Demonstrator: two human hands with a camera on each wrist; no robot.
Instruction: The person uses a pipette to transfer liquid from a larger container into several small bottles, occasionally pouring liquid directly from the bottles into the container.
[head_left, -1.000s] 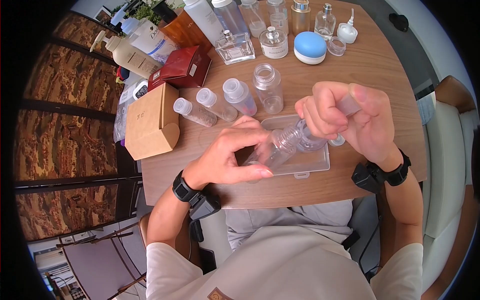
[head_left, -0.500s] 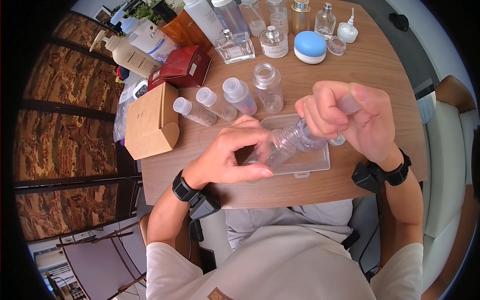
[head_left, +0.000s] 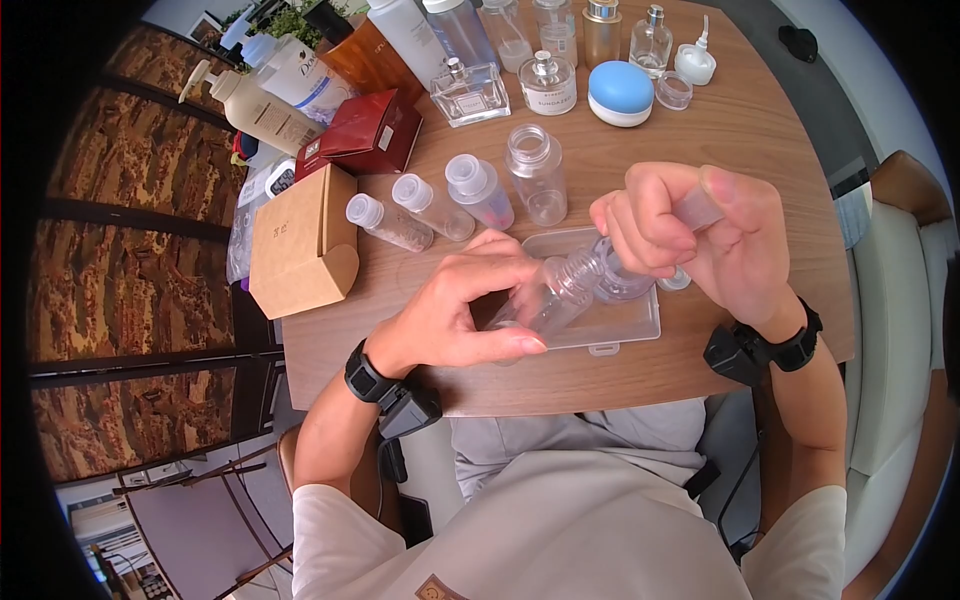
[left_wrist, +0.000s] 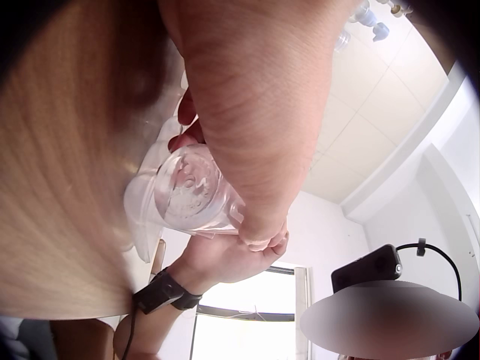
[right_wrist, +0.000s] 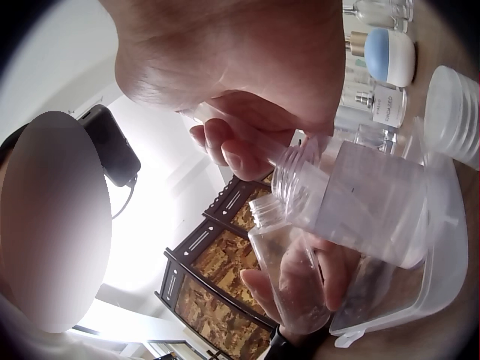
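Note:
My left hand (head_left: 455, 305) grips a clear plastic bottle (head_left: 540, 308) between thumb and fingers. The bottle is capless and tilted, its threaded neck pointing up to the right. In the left wrist view its round base (left_wrist: 191, 191) faces the camera. Curled fingers of my right hand (head_left: 715, 235) pinch a frosted, translucent stick-like piece (head_left: 698, 210). Seen from the right wrist, that piece runs down to the threaded mouth of a second, wider clear bottle (right_wrist: 371, 199). The two bottle necks are close together, overlapping in this view. What the stick's lower end looks like is hidden.
Under the hands lies a clear plastic case (head_left: 625, 335), with a small round lid (head_left: 677, 280) at its right. Several clear bottles (head_left: 480, 195) stand behind. A brown box (head_left: 305, 240), red box (head_left: 365, 135), blue-topped jar (head_left: 620, 95) and perfume bottles (head_left: 548, 88) stand farther out.

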